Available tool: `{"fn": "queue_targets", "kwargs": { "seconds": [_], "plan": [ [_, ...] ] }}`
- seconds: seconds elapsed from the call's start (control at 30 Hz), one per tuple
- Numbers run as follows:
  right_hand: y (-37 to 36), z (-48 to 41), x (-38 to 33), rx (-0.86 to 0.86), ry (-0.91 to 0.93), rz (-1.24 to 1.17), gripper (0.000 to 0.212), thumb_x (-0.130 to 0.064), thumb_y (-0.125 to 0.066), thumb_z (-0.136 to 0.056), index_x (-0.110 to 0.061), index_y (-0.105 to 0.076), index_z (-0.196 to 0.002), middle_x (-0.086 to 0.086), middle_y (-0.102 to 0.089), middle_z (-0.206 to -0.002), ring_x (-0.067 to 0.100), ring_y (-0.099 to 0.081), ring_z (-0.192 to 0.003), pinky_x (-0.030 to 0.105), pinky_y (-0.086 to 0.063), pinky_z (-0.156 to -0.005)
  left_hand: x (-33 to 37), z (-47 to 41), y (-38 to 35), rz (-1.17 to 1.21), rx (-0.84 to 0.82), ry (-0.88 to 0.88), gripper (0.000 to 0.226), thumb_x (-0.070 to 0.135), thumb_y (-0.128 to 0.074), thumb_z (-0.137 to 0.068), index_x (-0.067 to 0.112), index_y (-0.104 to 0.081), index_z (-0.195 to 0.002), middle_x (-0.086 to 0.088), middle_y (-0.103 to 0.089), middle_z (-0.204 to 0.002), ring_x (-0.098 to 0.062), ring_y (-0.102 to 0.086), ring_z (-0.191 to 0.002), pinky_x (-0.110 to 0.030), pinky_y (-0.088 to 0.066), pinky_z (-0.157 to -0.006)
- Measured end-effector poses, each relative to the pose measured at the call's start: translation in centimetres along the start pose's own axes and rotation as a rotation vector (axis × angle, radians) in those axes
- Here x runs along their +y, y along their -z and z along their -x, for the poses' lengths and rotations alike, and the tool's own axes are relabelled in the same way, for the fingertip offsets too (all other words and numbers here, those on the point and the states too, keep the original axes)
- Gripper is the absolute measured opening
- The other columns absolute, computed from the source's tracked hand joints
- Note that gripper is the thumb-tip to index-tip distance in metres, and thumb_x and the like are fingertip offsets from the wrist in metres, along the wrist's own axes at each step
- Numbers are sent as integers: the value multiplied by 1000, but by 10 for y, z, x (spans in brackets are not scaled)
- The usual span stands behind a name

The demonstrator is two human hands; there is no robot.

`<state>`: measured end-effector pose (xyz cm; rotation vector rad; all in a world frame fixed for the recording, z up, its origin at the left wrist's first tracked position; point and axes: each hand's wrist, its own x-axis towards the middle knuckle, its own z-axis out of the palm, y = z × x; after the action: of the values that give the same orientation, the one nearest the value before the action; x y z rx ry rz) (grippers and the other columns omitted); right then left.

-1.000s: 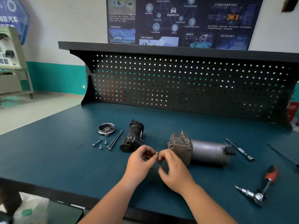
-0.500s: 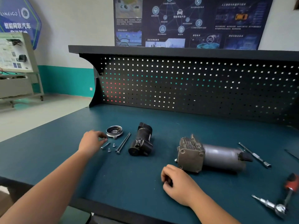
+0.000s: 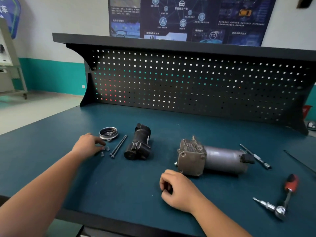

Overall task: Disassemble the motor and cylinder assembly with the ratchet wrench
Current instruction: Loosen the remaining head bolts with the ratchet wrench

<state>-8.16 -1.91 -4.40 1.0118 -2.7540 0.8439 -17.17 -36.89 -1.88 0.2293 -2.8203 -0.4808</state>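
We couldn't tell whether the curled right hand held anything, or whether the left hand pinched one of the small grey metal screws. The dark blue wall poster was cropped at the top, print unreadable.

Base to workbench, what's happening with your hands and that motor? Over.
Left hand at small silver screws. Right hand curled beside grey metal motor and cylinder assembly. Red-handled ratchet wrench lying untouched. Nothing blocking.

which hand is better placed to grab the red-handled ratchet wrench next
Right, probably. The right hand rests curled on the blue bench, on the same side as the red-handled ratchet wrench; the left hand is far off, fingertips at the small silver screws.
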Motion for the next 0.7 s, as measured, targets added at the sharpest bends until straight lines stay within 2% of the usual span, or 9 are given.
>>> {"fn": "queue_targets", "kwargs": {
  "seconds": [0.07,0.13,0.2,0.27,0.33,0.43,0.53,0.63,0.7],
  "plan": [
    [1,0,-1,-2,-12,-5,9,-20,-50,-71,-28,-46,-70,-10,-47,-78,8,-47,-69,19,-38,-63,3,4,1,59,38,-16,28,14,-68,-84,20,-71,-111,-14,-58,-104,-30,-54,-102,-32,-40,-85],
    [2,0,-3,-7,-19,-1,9,-20,-51,-71,-27,-46,-70,-11,-47,-78,7,-46,-68,20,-39,-63,16,13,3,190,175,-41,29,7,-61,-87,15,-70,-114,-13,-58,-99,-28,-53,-92,-31,-39,-78],
    [3,0,-4,-8,-25,8,9,-21,-51,-72,-27,-46,-70,-12,-47,-78,6,-46,-68,22,-41,-64,40,29,5,371,338,-88,24,5,-57,-90,9,-70,-111,-7,-57,-92,-20,-50,-82,-27,-36,-72],
    [5,0,-6,-3,-35,16,8,-21,-53,-73,-26,-47,-73,-12,-47,-78,7,-45,-69,26,-43,-66,76,55,7,527,402,-200,20,4,-56,-92,11,-70,-105,3,-57,-87,-15,-53,-81,-18,-38,-68],
    [6,3,-11,13,-23,23,6,-20,-54,-76,-24,-50,-77,-9,-49,-81,11,-47,-72,29,-43,-68,119,88,5,658,367,-363,22,4,-56,-92,21,-68,-100,8,-61,-85,-10,-58,-84,-11,-41,-72],
    [15,17,-16,120,11,10,12,-21,-57,-78,-19,-57,-89,0,-57,-91,19,-54,-83,27,-40,-70,183,141,0,827,236,-625,19,19,-54,-90,32,-64,-101,12,-64,-84,-1,-62,-82,-13,-45,-74],
    [51,54,-9,270,-81,-98,27,-33,-53,-73,-26,-61,-97,-8,-65,-97,15,-60,-90,32,-49,-74,235,179,-11,858,134,-880,19,23,-53,-89,26,-67,-101,20,-62,-89,2,-60,-84,-12,-44,-75],
    [103,107,24,563,-161,-91,4,-25,-59,-71,-28,-59,-74,-10,-62,-76,6,-58,-73,26,-47,-70,283,201,-30,891,72,-977,19,18,-55,-88,13,-69,-99,11,-62,-87,-2,-57,-81,-12,-41,-72],
    [136,141,60,843,-362,-155,21,-2,-63,-78,-22,-58,-71,-7,-60,-70,13,-57,-71,19,-41,-74,319,207,-48,844,4,-960,22,15,-55,-87,10,-69,-103,0,-64,-91,-7,-56,-87,-13,-40,-77]
  ]
}}
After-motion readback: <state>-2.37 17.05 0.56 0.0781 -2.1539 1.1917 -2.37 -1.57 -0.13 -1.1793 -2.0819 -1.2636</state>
